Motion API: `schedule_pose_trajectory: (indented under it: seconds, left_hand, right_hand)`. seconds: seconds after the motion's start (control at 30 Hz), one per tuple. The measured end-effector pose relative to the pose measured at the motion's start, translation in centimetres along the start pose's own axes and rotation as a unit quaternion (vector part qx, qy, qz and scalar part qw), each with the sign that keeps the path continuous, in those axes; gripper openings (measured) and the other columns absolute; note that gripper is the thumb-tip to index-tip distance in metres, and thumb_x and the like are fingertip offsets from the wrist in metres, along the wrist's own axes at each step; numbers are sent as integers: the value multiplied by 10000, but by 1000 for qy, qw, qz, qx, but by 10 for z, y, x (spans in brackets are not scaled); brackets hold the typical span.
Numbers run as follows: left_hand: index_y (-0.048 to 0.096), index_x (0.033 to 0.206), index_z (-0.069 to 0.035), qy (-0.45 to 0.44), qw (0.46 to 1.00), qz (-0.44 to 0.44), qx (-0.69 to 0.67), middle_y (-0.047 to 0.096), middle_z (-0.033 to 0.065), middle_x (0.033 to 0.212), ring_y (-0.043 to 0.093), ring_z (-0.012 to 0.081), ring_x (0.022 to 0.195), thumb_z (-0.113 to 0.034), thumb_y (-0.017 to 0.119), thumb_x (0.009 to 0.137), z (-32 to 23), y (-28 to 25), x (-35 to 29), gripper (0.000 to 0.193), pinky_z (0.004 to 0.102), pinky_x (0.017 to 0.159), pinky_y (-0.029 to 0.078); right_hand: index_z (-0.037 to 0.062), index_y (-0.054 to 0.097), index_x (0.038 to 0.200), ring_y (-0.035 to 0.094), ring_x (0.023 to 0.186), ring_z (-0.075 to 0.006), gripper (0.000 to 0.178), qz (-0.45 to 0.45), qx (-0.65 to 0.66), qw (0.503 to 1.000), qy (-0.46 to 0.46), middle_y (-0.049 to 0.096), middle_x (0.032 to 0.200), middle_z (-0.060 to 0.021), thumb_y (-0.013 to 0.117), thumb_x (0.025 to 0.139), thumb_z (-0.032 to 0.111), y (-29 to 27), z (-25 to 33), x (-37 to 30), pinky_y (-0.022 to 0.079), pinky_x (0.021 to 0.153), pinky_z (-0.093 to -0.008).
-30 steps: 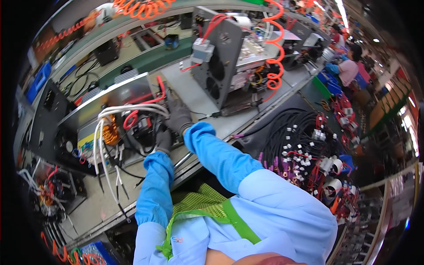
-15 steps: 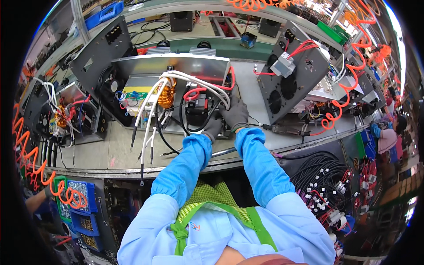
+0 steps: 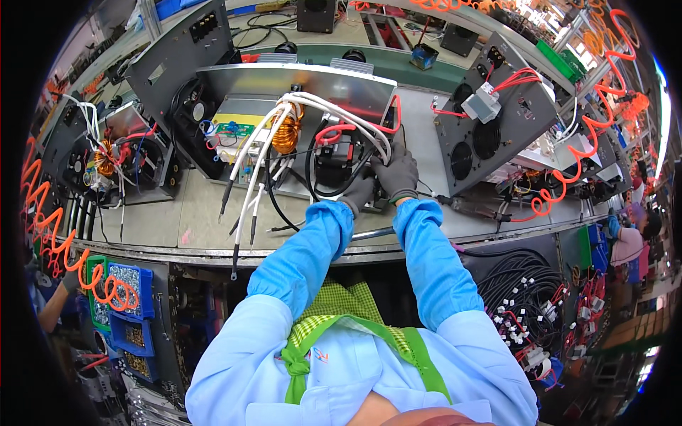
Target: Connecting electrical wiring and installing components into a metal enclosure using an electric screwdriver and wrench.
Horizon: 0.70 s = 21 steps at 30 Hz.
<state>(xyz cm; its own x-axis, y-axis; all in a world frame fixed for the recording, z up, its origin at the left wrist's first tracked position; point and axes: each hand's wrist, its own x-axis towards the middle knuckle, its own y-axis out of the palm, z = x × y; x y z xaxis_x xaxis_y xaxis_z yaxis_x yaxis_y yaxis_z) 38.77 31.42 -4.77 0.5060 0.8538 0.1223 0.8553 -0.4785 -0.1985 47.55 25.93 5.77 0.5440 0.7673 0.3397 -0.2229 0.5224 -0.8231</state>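
Note:
Both my hands wear grey gloves and work close together at the right end of an open metal chassis point(image 3: 234, 77). My right hand point(image 3: 398, 176) is closed, its bent fingers against the lower ends of the thick white cables point(image 3: 362, 126). Beside it, my left hand point(image 3: 359, 194) is closed too, next to a black boxy component point(image 3: 332, 172) with black cables round it; whatever its fingers hold is hidden. The white cables arch over a copper-wound coil point(image 3: 285, 135), and their other ends hang over the bench edge. A red cable point(image 3: 391, 122) loops behind my right hand.
Right of my hands stands a grey panel point(image 3: 490, 121) with fans and red wires. A dark inline tool point(image 3: 472, 208) on an orange coiled hose lies near the bench edge. Another wired unit point(image 3: 106, 160) sits at left. Below are blue screw bins point(image 3: 135, 287) and bundled black cables point(image 3: 518, 273).
The whole view has shifted, so the bench appears further right and slightly higher. Both hands stay at the same end of the chassis, with little visible change in their grip.

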Motion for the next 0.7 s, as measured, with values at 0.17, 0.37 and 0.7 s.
schedule_pose_trajectory:
  seconds: [0.17,0.37,0.7]
  left_hand:
    - [623,1022,-54,-168,983,71,-32,586,56,672,514,152,535,-254,441,935,-25,5,5,284,312,490,382]
    - [599,1087,-9,45,996,-73,-25,646,176,894,621,258,804,-244,508,890,0,12,-1,320,351,713,475]
    - [603,988,-11,-179,982,67,-8,592,90,715,563,180,576,-257,430,934,-35,-4,-3,306,311,515,430]
  right_hand:
    - [87,524,1132,539,1022,-382,538,-12,-7,1000,11,563,1090,-190,688,729,404,0,-17,0,434,870,-464]
    - [94,530,1116,539,991,-401,526,-12,6,1000,-17,567,1053,-201,688,724,407,8,-10,5,433,853,-467]
    - [112,524,1152,539,995,-403,574,6,19,1000,4,549,1077,-203,691,706,432,2,-7,-2,443,854,-480]
